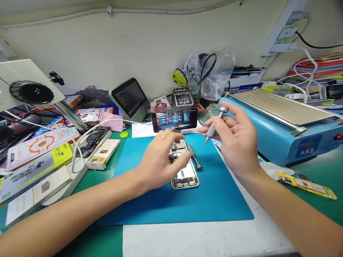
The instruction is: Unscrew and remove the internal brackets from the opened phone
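An opened smartphone [184, 176], its inner parts bare, lies on the blue mat [158, 207]. My left hand [163, 159] is over its upper left part, thumb and forefinger apart, and I see nothing held in it. Whether the fingertips touch the phone I cannot tell. My right hand [238, 139] is closed around a grey precision screwdriver [213, 129], held slanted above the mat with its thin tip pointing down and left. A second screwdriver [195, 156] lies along the phone's right edge.
Behind the mat, a phone with a lit screen [174, 120] is propped sideways near a glass jar [210, 113]. A blue machine with a metal plate [278, 121] stands right. Boxes [34, 175], a white cable [77, 146] and a microscope stand [71, 114] crowd the left.
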Available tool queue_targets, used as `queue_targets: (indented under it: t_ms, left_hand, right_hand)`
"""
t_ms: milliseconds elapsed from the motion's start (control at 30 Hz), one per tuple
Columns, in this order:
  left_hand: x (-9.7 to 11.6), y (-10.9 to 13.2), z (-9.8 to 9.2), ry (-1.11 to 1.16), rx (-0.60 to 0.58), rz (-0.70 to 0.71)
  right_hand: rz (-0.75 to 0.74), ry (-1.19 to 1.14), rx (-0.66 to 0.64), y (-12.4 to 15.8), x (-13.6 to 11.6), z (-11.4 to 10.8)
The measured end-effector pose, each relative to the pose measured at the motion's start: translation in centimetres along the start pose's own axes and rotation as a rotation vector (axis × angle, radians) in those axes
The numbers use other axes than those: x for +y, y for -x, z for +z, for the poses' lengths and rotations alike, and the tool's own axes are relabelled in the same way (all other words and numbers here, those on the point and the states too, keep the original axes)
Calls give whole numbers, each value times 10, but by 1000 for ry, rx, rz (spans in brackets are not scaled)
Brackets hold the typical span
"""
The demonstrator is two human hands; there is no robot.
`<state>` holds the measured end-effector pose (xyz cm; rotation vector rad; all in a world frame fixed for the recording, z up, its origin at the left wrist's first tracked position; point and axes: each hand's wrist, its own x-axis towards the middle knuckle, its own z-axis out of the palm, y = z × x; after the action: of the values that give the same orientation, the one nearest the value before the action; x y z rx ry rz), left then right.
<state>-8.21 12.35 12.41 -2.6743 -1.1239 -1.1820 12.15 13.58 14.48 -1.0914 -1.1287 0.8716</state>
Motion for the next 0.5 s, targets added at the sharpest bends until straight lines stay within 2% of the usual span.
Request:
queue_targets:
  t_ms: [67, 133, 300, 400, 500]
  left_hand:
    - [10, 5, 8, 104, 10, 19]
    - [10, 7, 14, 170, 37, 47]
    - [-3, 9, 22, 232, 66, 79]
    - [-3, 11, 23, 251, 59, 86]
    - [-3, 12, 24, 263, 57, 63]
  right_hand:
    - [-226, 17, 1, 11, 0, 4]
    - [-343, 1, 29, 17, 2, 6]
    - [-323, -120, 83, 15, 5, 8]
    - [-258, -124, 73, 15, 5, 9]
    - [-256, -136, 37, 17, 6, 11]
